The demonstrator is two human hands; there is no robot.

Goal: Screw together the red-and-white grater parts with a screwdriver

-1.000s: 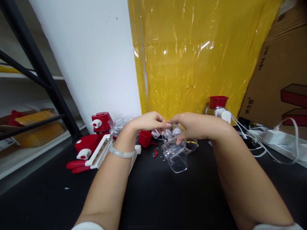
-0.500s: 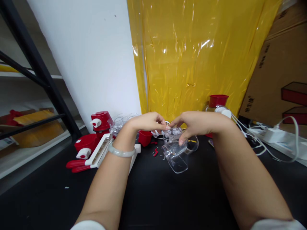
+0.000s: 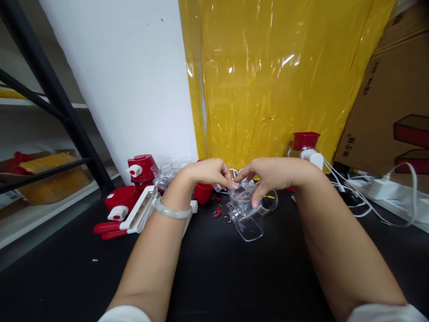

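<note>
My right hand [image 3: 275, 176] grips a clear plastic housing [image 3: 244, 208] held just above the black table [image 3: 214, 273], thumb on its near side. My left hand [image 3: 208, 172], with a pale bangle on the wrist, is pinched closed against the housing's top rim; what its fingertips hold is too small to make out. Both hands meet over the part. Small red and clear bits [image 3: 217, 212] lie on the table just left of the housing.
Red and white plastic parts [image 3: 130, 205] are piled at the left, near a black shelf frame [image 3: 63, 107]. A yellow plastic sheet [image 3: 268, 80] hangs behind. A red-capped unit [image 3: 304, 145], white cables and a power strip [image 3: 385, 190] lie right, by cardboard boxes [image 3: 392, 98].
The hands have stayed together over the clear housing. The right hand has tilted it slightly and closed over its top; the left fingertips shifted a little toward the rim.
</note>
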